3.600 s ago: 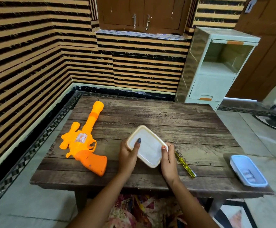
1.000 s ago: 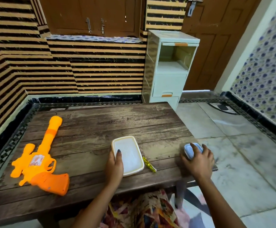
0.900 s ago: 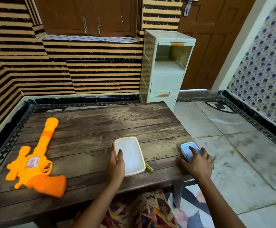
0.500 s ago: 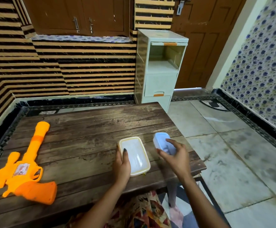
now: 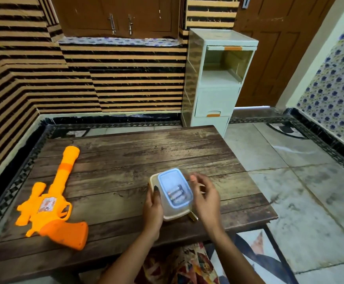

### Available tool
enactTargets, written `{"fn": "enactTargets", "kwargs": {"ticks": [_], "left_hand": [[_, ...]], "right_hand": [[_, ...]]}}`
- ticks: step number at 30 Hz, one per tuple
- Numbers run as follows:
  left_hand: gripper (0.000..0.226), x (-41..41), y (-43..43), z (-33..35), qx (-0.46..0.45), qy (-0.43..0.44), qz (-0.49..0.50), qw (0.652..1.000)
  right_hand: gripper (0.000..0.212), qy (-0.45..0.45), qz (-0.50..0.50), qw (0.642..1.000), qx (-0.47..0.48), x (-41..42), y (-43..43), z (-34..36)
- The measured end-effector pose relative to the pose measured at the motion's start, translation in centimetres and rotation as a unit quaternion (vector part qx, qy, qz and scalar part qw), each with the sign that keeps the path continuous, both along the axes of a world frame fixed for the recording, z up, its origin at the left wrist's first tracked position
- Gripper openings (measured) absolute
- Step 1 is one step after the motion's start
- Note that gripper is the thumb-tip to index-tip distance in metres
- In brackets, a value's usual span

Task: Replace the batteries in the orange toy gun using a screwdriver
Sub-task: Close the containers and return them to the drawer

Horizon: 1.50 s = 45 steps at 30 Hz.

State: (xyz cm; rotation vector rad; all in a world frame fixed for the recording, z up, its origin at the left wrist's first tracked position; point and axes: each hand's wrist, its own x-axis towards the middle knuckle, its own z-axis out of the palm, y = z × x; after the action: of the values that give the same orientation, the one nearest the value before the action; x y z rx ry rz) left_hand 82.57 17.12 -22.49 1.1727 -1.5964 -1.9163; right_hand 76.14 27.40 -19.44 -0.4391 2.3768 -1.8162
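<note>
**Spare batteries brought in, toy gun not yet touched**

We are at the gathering step. Between our hands sits a small blue-rimmed box (image 5: 175,189) with several batteries (image 5: 176,194) lying inside, resting on the cream lid (image 5: 168,215) of a larger container. Our left hand (image 5: 153,208) lies flat against the lid's near-left edge, thumb on its rim, steadying rather than gripping. Our right hand (image 5: 205,196) hovers just right of the box, fingers loosely curled and open; it seems to hold nothing, though motion blur at the fingertips leaves that uncertain. The tip of the yellow screwdriver (image 5: 193,216) peeks out from under the lid, just below our right hand. The orange toy gun (image 5: 51,203) lies on the desk (image 5: 126,152) well to the left of our left hand, cover closed as far as we can tell.

Half a second ago our right hand carried the blue box in the air beside the lid; now it rests on top.

Next we need the screwdriver freed and the gun drawn close.
</note>
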Motion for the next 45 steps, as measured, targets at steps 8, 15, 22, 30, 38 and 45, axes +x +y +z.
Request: {"fn": "enactTargets", "kwargs": {"ticks": [8,15,22,30,38,45], "left_hand": [[0.037,0.0,-3.4,-0.3,0.045,0.005,0.04,0.998],[0.033,-1.5,-6.3,-0.1,0.045,-0.009,0.065,0.997],[0.031,-3.0,-6.7,3.8,0.042,-0.032,0.035,0.998],[0.034,-4.1,-3.3,16.6,0.017,-0.045,-0.019,0.999],[0.019,-5.8,0.5,25.4,0.005,-0.026,-0.039,0.999],[0.03,-7.1,1.3,27.8,0.0,-0.011,-0.075,0.997]], "right_hand": [[0.027,-0.004,0.12,0.926,0.357,-1.0,0.9,-4.5],[0.011,-0.043,0.069,0.947,0.311,-2.6,-1.2,-3.0],[0.019,-0.085,-0.004,0.974,0.21,-4.5,-2.1,1.2],[0.018,-0.277,-0.049,0.959,0.016,-4.3,-0.7,14.8],[0.019,-0.268,0.013,0.963,-0.031,-5.1,1.8,25.8],[0.016,-0.206,-0.017,0.978,0.001,-5.2,2.6,28.9]]}}
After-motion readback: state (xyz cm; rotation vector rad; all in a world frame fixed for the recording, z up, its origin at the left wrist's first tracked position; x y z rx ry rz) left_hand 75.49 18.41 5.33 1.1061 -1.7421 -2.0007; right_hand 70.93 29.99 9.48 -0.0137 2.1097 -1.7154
